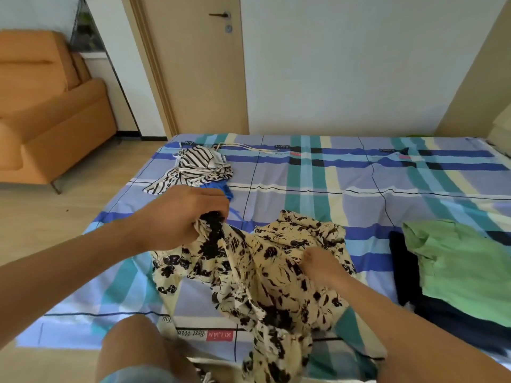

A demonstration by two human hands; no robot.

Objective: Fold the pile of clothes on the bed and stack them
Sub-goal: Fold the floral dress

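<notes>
A cream garment with black flower print (265, 275) lies crumpled on the plaid bed sheet (359, 189) in front of me. My left hand (185, 214) grips a bunched end of it and lifts that end off the sheet. My right hand (322, 262) rests on the garment's middle, fingers pointing into the folds; I cannot see whether they pinch the cloth. A black-and-white striped garment (193, 167) lies heaped at the far left of the bed, with a blue piece (221, 189) under it. At the right edge a green top (464, 269) lies folded on a dark navy garment (409, 272).
An orange sofa (47, 106) stands on the wooden floor left of the bed. A closed door (199, 64) and white wall are behind the bed. My knee (132, 352) is at the bed's near edge. White straps (246, 147) lie near the far edge.
</notes>
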